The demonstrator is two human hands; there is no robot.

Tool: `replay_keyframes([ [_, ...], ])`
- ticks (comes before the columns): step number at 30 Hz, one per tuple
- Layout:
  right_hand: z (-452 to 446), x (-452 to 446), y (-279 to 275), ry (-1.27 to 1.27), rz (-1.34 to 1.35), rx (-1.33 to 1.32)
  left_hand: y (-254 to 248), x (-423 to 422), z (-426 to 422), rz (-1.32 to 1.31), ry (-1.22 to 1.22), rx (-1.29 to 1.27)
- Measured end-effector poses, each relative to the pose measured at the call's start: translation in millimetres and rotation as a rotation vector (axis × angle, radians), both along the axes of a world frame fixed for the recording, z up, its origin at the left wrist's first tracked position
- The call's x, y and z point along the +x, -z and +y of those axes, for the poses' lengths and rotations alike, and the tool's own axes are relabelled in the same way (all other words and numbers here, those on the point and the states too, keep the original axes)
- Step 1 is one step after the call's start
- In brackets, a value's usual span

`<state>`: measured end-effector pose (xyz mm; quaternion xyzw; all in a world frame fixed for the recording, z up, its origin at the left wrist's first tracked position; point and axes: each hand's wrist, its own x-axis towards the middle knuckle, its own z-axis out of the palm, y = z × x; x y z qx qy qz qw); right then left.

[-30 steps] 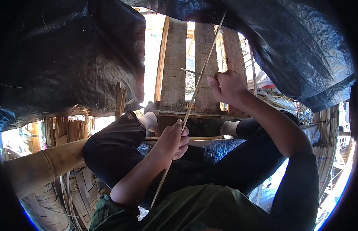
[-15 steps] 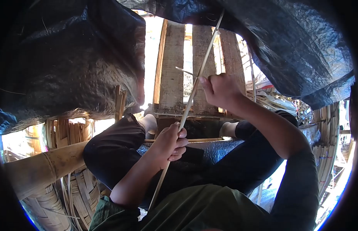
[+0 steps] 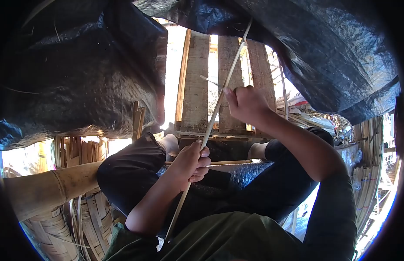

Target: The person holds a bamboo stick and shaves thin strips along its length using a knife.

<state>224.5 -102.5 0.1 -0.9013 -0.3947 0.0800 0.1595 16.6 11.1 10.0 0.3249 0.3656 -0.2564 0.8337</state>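
A long, pale bamboo strip (image 3: 214,114) runs at a slant from near my lap up to the black sheeting. My left hand (image 3: 193,163) is wrapped round its lower half, in front of my body. Higher up, my right hand (image 3: 247,103) is closed in a fist, its thumb against the strip's right side. A thin pointed piece (image 3: 209,80), which looks like a narrow knife blade, sticks out left of the strip, level with that fist. Its handle is hidden within the right hand.
Black plastic sheeting (image 3: 80,74) hangs at both sides and above. Wooden planks (image 3: 196,87) with gaps between them stand ahead. A thick bamboo pole (image 3: 49,187) lies at my left, above woven bamboo (image 3: 54,226). Split strips (image 3: 365,182) are stacked at the right.
The view has shifted slightly. Both hands keep nearly the same places on the strip, and the pointed piece still crosses it beside my right thumb.
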Motion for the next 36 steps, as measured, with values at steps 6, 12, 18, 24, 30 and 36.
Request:
replay_keyframes([
  [6,-2,-54,-22,-0.303,0.185,-0.072,6,-2,0,-0.014,-0.002,0.057],
  [12,1,6,-1,-0.115,0.049,-0.099,6,0,-3,-0.027,0.014,0.032],
  [18,5,5,3,0.080,0.014,-0.013,-4,-5,2,-0.053,0.017,0.034],
  [24,2,-63,-30,-0.232,0.092,-0.055,4,-6,4,-0.062,0.014,0.029],
  [30,10,-42,-13,-0.272,-0.021,-0.032,6,-2,8,-0.056,-0.014,0.071],
  [36,15,-38,-18,-0.289,-0.119,-0.038,9,-2,14,-0.119,-0.037,0.032],
])
